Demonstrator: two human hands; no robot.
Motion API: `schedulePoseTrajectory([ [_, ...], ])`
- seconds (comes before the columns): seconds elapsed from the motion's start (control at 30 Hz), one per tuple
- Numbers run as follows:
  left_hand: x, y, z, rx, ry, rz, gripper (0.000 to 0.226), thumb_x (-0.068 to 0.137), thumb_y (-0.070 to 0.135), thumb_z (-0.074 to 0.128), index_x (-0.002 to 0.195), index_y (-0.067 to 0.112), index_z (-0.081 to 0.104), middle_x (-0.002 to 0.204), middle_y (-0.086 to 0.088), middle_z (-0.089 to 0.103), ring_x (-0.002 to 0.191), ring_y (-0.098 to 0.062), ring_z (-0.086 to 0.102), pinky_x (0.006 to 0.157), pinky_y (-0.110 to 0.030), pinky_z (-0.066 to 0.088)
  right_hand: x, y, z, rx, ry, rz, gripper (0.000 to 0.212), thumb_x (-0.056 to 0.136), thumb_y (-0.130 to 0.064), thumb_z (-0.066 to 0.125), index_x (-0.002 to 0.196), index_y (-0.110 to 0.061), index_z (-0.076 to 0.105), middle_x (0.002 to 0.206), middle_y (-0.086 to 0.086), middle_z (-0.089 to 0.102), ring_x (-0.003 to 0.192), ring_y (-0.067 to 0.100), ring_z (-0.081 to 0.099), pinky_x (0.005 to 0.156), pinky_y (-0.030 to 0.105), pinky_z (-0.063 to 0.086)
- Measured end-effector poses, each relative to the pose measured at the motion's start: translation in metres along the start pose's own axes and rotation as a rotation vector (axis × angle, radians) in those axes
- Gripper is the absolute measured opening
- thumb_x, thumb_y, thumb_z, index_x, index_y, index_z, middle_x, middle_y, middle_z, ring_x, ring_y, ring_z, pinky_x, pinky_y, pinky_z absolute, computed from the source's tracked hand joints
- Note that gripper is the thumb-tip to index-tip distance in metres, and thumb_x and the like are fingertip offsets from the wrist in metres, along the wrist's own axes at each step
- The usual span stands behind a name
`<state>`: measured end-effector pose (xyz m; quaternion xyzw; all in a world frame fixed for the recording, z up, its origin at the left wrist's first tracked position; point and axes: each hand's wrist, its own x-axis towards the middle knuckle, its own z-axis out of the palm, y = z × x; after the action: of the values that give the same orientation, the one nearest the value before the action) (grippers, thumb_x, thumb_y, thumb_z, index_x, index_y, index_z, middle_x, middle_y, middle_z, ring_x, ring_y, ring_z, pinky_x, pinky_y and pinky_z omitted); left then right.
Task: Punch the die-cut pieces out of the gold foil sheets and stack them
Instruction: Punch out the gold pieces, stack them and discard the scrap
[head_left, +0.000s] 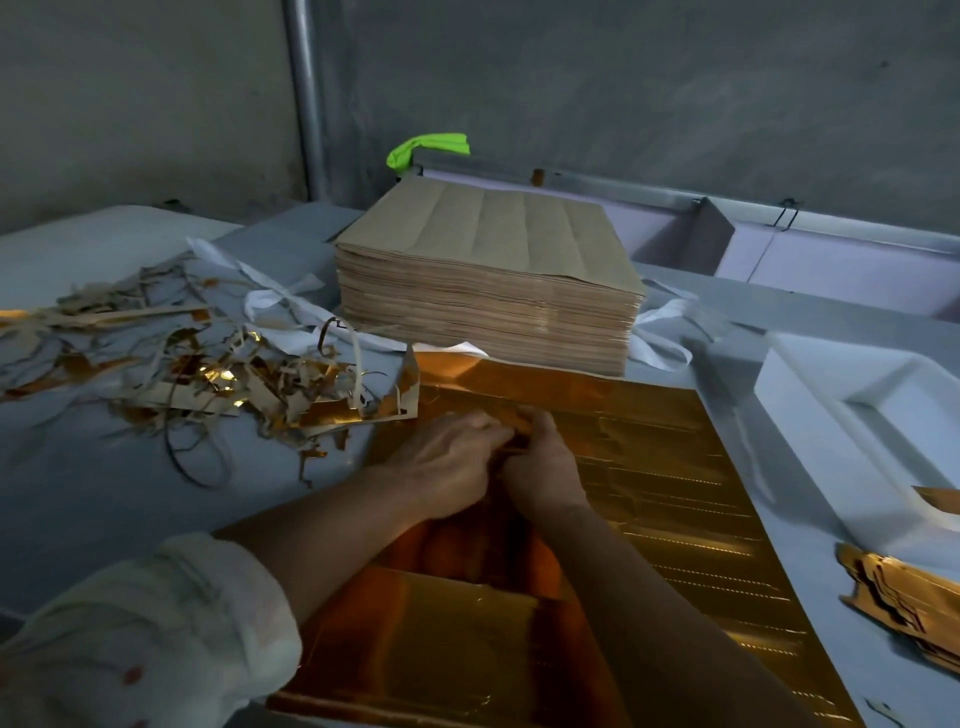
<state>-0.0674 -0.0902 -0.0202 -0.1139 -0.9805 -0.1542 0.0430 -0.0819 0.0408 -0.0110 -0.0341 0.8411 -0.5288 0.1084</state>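
A gold foil sheet (670, 467) with rows of die-cut lines lies flat on the table in front of me. My left hand (447, 462) and my right hand (545, 462) meet near the sheet's far left part, fingers curled together on a small piece of the foil. What sits between the fingertips is hidden. A thick stack of sheets (488, 280), brown side up, stands just behind the gold sheet. A small pile of punched gold pieces (904, 597) lies at the right edge.
A heap of torn brown and gold scrap strips (171, 364) covers the table at the left. White cloth strips (291, 306) lie under the stack. A white tray (862, 410) sits at the right. A metal pole (306, 98) and grey wall stand behind.
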Motion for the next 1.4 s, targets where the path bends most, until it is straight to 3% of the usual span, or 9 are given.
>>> schedulePoseTrajectory([
  [0.07, 0.003, -0.007, 0.006, 0.027, -0.117, -0.009, 0.054, 0.101, 0.032, 0.039, 0.151, 0.038, 0.021, 0.159, 0.007, 0.025, 0.146, -0.018, 0.022, 0.118, -0.040, 0.014, 0.001, 0.003, -0.005, 0.008, 0.065, -0.031, 0.054, 0.094, -0.008, 0.057, 0.136, -0.036, 0.040, 0.089, -0.019, 0.052, 0.078, 0.006, 0.062, 0.056, 0.019, 0.055],
  [0.17, 0.007, -0.015, 0.015, 0.086, -0.275, -0.025, 0.059, 0.100, 0.056, 0.022, 0.153, 0.041, 0.002, 0.164, 0.010, -0.004, 0.150, -0.015, -0.009, 0.114, -0.035, -0.009, 0.002, 0.009, -0.012, -0.045, 0.195, -0.092, 0.044, 0.092, -0.008, 0.058, 0.115, -0.043, 0.042, 0.097, -0.017, 0.057, 0.089, 0.010, 0.064, 0.077, 0.034, 0.061],
  [0.3, 0.011, -0.022, 0.019, 0.116, -0.347, -0.045, 0.069, 0.093, 0.073, 0.011, 0.152, 0.043, -0.006, 0.163, 0.012, -0.013, 0.148, -0.014, -0.016, 0.117, -0.040, -0.010, 0.003, 0.019, -0.015, -0.068, 0.236, -0.033, 0.041, 0.091, -0.010, 0.060, 0.125, -0.031, 0.048, 0.105, -0.013, 0.057, 0.105, 0.014, 0.058, 0.093, 0.040, 0.054],
  [0.5, 0.014, -0.042, 0.004, 0.229, -0.328, -0.136, 0.088, 0.079, 0.085, -0.004, 0.153, 0.039, -0.008, 0.163, 0.007, -0.014, 0.148, -0.017, -0.018, 0.118, -0.045, -0.014, 0.004, 0.030, -0.012, -0.094, 0.255, -0.099, 0.028, 0.097, -0.012, 0.053, 0.116, -0.032, 0.051, 0.104, -0.015, 0.054, 0.101, 0.008, 0.056, 0.091, 0.029, 0.050],
  [0.77, 0.011, -0.083, -0.011, 0.320, -0.239, -0.469, 0.100, 0.071, 0.088, -0.005, 0.155, 0.034, -0.008, 0.165, -0.008, -0.006, 0.151, -0.030, -0.009, 0.118, -0.048, -0.008, 0.010, 0.034, -0.012, -0.096, 0.281, -0.089, 0.029, 0.098, -0.010, 0.051, 0.121, -0.027, 0.054, 0.108, -0.013, 0.057, 0.101, 0.007, 0.056, 0.087, 0.022, 0.048],
  [1.07, 0.008, -0.117, -0.021, 0.325, -0.121, -0.668, 0.064, 0.099, 0.060, 0.020, 0.155, 0.029, 0.015, 0.161, -0.009, 0.023, 0.148, -0.029, 0.015, 0.118, -0.050, 0.007, 0.009, 0.034, -0.011, -0.088, 0.291, -0.101, 0.029, 0.098, -0.009, 0.052, 0.121, -0.026, 0.054, 0.106, -0.014, 0.056, 0.099, 0.004, 0.055, 0.084, 0.018, 0.047],
  [1.17, 0.003, -0.119, -0.021, 0.381, 0.006, -0.627, 0.051, 0.100, 0.041, 0.037, 0.147, 0.020, 0.034, 0.144, -0.010, 0.047, 0.135, -0.028, 0.039, 0.115, -0.046, 0.020, 0.009, 0.034, -0.011, -0.092, 0.290, -0.102, 0.029, 0.097, -0.009, 0.052, 0.120, -0.027, 0.054, 0.107, -0.014, 0.056, 0.100, 0.004, 0.055, 0.087, 0.020, 0.048],
  [1.23, 0.002, -0.114, -0.023, 0.411, 0.081, -0.579, 0.050, 0.097, 0.031, 0.046, 0.144, 0.018, 0.040, 0.139, -0.010, 0.053, 0.131, -0.027, 0.044, 0.114, -0.043, 0.022, 0.010, 0.034, -0.010, -0.103, 0.294, -0.101, 0.029, 0.097, -0.008, 0.052, 0.119, -0.027, 0.054, 0.106, -0.015, 0.055, 0.098, 0.003, 0.053, 0.084, 0.018, 0.045],
  [1.4, 0.011, -0.085, -0.026, 0.392, 0.191, -0.376, 0.050, 0.089, 0.019, 0.054, 0.139, 0.025, 0.050, 0.141, -0.002, 0.052, 0.136, -0.019, 0.040, 0.121, -0.047, 0.006, 0.011, 0.034, -0.010, -0.107, 0.295, -0.098, 0.029, 0.097, -0.009, 0.053, 0.119, -0.027, 0.054, 0.107, -0.015, 0.054, 0.098, 0.003, 0.053, 0.083, 0.017, 0.043],
])
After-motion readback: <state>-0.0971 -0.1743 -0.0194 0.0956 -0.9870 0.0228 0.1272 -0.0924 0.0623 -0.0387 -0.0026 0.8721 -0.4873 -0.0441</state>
